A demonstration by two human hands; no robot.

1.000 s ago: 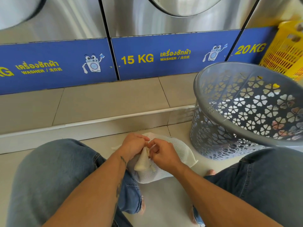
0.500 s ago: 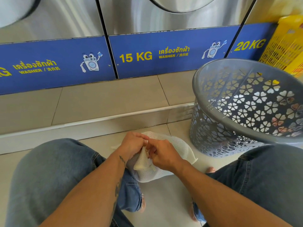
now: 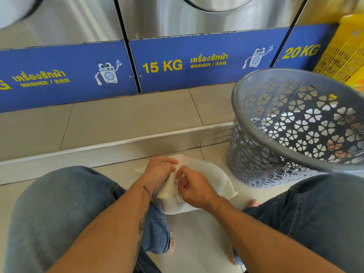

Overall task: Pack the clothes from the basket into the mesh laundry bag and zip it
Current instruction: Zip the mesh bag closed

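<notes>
Zipping is pretty much all that's left, I'd say. The mesh bag point(image 3: 204, 174) sits on the floor tiles point(image 3: 197, 243) between my knees, bulging, its long axis running from near-left up to far-right toward the grey basket point(image 3: 275, 134), which stands on the floor just beside the bag's far-right end, at the foot of the tiled step point(image 3: 118, 142) below the washers point(image 3: 197, 16). I can't see the bottom of the basket from up here, so can't swear it's empty, but nothing shows above the rim or on the walls I can see. What matters for the next move: the open seam of the bag is at its near-left end, right where both hands meet, so the zip travel would run along that edge between them. My left hand point(image 3: 159, 172) is curled closed around the bunched corner of the bag, gripping the fabric and holding it taut. My right hand point(image 3: 194, 189) is closed down narrow too, thumb and fingertip pinched on something tiny at the seam, probably the zip pull, though it's too small to say for sure. Both hands are touching the bag and nearly touching each other. Right hand's the one doing the fine work; left is just the anchor. Biggest risk I'd guess is mesh snagging in the teeth.
</notes>
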